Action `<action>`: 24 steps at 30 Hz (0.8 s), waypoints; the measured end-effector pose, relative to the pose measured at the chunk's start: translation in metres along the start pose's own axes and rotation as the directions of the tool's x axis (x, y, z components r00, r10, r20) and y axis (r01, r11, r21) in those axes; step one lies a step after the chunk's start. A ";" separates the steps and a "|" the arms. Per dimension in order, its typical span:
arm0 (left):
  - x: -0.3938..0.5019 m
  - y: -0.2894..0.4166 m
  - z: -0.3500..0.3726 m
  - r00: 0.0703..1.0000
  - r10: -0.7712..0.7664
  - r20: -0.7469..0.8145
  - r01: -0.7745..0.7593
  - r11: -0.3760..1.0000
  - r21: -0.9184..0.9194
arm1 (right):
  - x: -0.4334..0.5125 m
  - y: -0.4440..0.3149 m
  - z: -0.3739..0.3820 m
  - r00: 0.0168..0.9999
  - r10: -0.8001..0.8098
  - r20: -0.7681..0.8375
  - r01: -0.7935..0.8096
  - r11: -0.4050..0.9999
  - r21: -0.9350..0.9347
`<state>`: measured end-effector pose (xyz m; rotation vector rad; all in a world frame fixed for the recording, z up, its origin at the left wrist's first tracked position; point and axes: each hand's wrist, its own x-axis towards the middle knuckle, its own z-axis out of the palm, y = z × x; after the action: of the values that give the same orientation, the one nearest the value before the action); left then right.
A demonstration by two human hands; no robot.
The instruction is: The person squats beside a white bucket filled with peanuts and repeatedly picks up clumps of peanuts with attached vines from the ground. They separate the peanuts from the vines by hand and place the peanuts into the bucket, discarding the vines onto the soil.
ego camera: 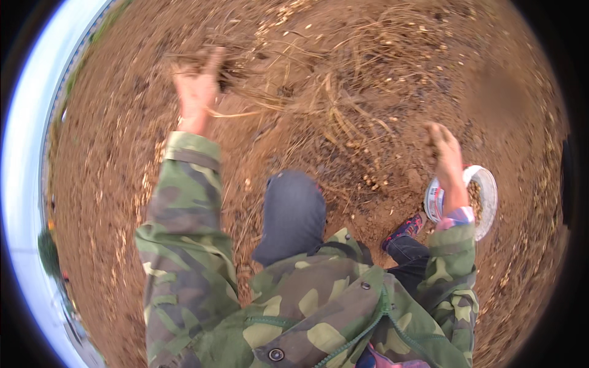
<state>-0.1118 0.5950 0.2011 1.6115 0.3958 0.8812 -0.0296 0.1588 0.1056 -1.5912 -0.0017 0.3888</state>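
Note:
My left hand [198, 94] is at the upper left, blurred, thumb pointing away from me. Dry plant stalks [191, 60] cover its fingers, hiding whether they grip. One thin straw crosses beside the wrist. My right hand [445, 154] hangs at the right with its fingers loosely bent and nothing visible in them. Below its wrist stands a white plastic bucket [488, 191] with printing on its side, partly hidden by the forearm. Small tan pods, apparently peanuts [474, 202], lie inside it. Between the hands spreads a tangle of dry stalks [336, 106] on brown soil.
Loose pods [372, 181] dot the soil just in front of my knee [294, 214]. More pale bits [280, 18] are strewn at the top. My patterned shoe [405, 230] rests close to the bucket. Bare earth [101, 184] stretches left towards a green strip and the sky.

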 end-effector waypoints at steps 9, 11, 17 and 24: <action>-0.175 0.101 -0.401 0.987 0.129 -0.090 0.092 -0.008 0.996 | 0.027 0.113 -0.103 0.970 0.238 0.042 -0.239 0.916 0.321; -0.231 0.115 -0.447 0.957 0.107 -0.270 0.284 -0.537 0.794 | 0.034 0.126 -0.112 0.953 0.296 0.067 -0.296 0.856 0.424; -0.395 0.109 -0.552 0.829 0.015 -0.559 0.254 -0.900 0.353 | 0.051 0.121 -0.132 0.955 0.287 0.069 -0.289 0.859 0.422; -0.480 0.024 -0.625 0.171 -0.650 -0.741 0.236 -0.703 0.671 | -0.005 0.059 -0.169 0.967 0.163 -0.195 -0.095 0.943 0.318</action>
<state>-0.8845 0.6925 0.0788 1.8730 2.0712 -1.4315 -0.0067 -0.0100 0.0513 -1.3212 0.3214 0.2970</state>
